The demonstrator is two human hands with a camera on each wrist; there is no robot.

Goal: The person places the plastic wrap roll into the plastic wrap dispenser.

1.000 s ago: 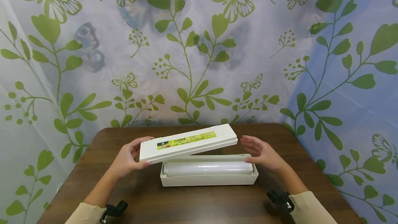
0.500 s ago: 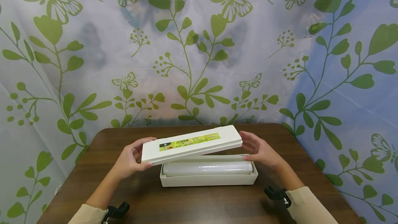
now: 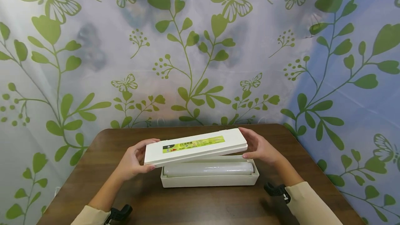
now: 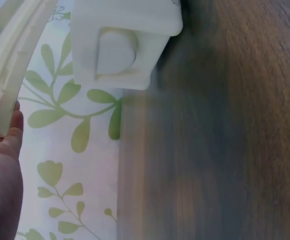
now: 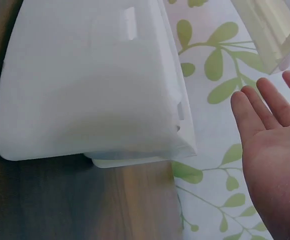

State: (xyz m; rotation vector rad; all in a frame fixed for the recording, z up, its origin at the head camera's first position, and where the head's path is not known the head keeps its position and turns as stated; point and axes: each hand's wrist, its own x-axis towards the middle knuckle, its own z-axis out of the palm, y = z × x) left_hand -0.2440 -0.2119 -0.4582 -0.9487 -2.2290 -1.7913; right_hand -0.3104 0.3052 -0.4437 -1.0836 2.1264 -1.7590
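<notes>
- Behind everything hangs a pale fabric backdrop [image 3: 200,61] printed with green leaves and butterflies.
- A dark brown wooden table [image 3: 187,206] with rounded far corners stands in front of it.
- On the table rests the long white box base [image 3: 210,181], its top uncovered.
- The white box lid [image 3: 197,152] is held up over the base, slanting in the head view with its right end higher; it hides part of the base's back left.
- Inside the base lies a cling-film roll [image 3: 215,168], lengthwise and shiny.
- The left hand [image 3: 129,162] grips the lid's left end, thumb in front, fingers behind.
- The right hand [image 3: 262,148] is spread wide around the lid's right end, fingers fairly straight; I cannot tell whether it touches.
- A yellow-green label [image 3: 193,144] with Chinese lettering runs along the lid's top.
</notes>
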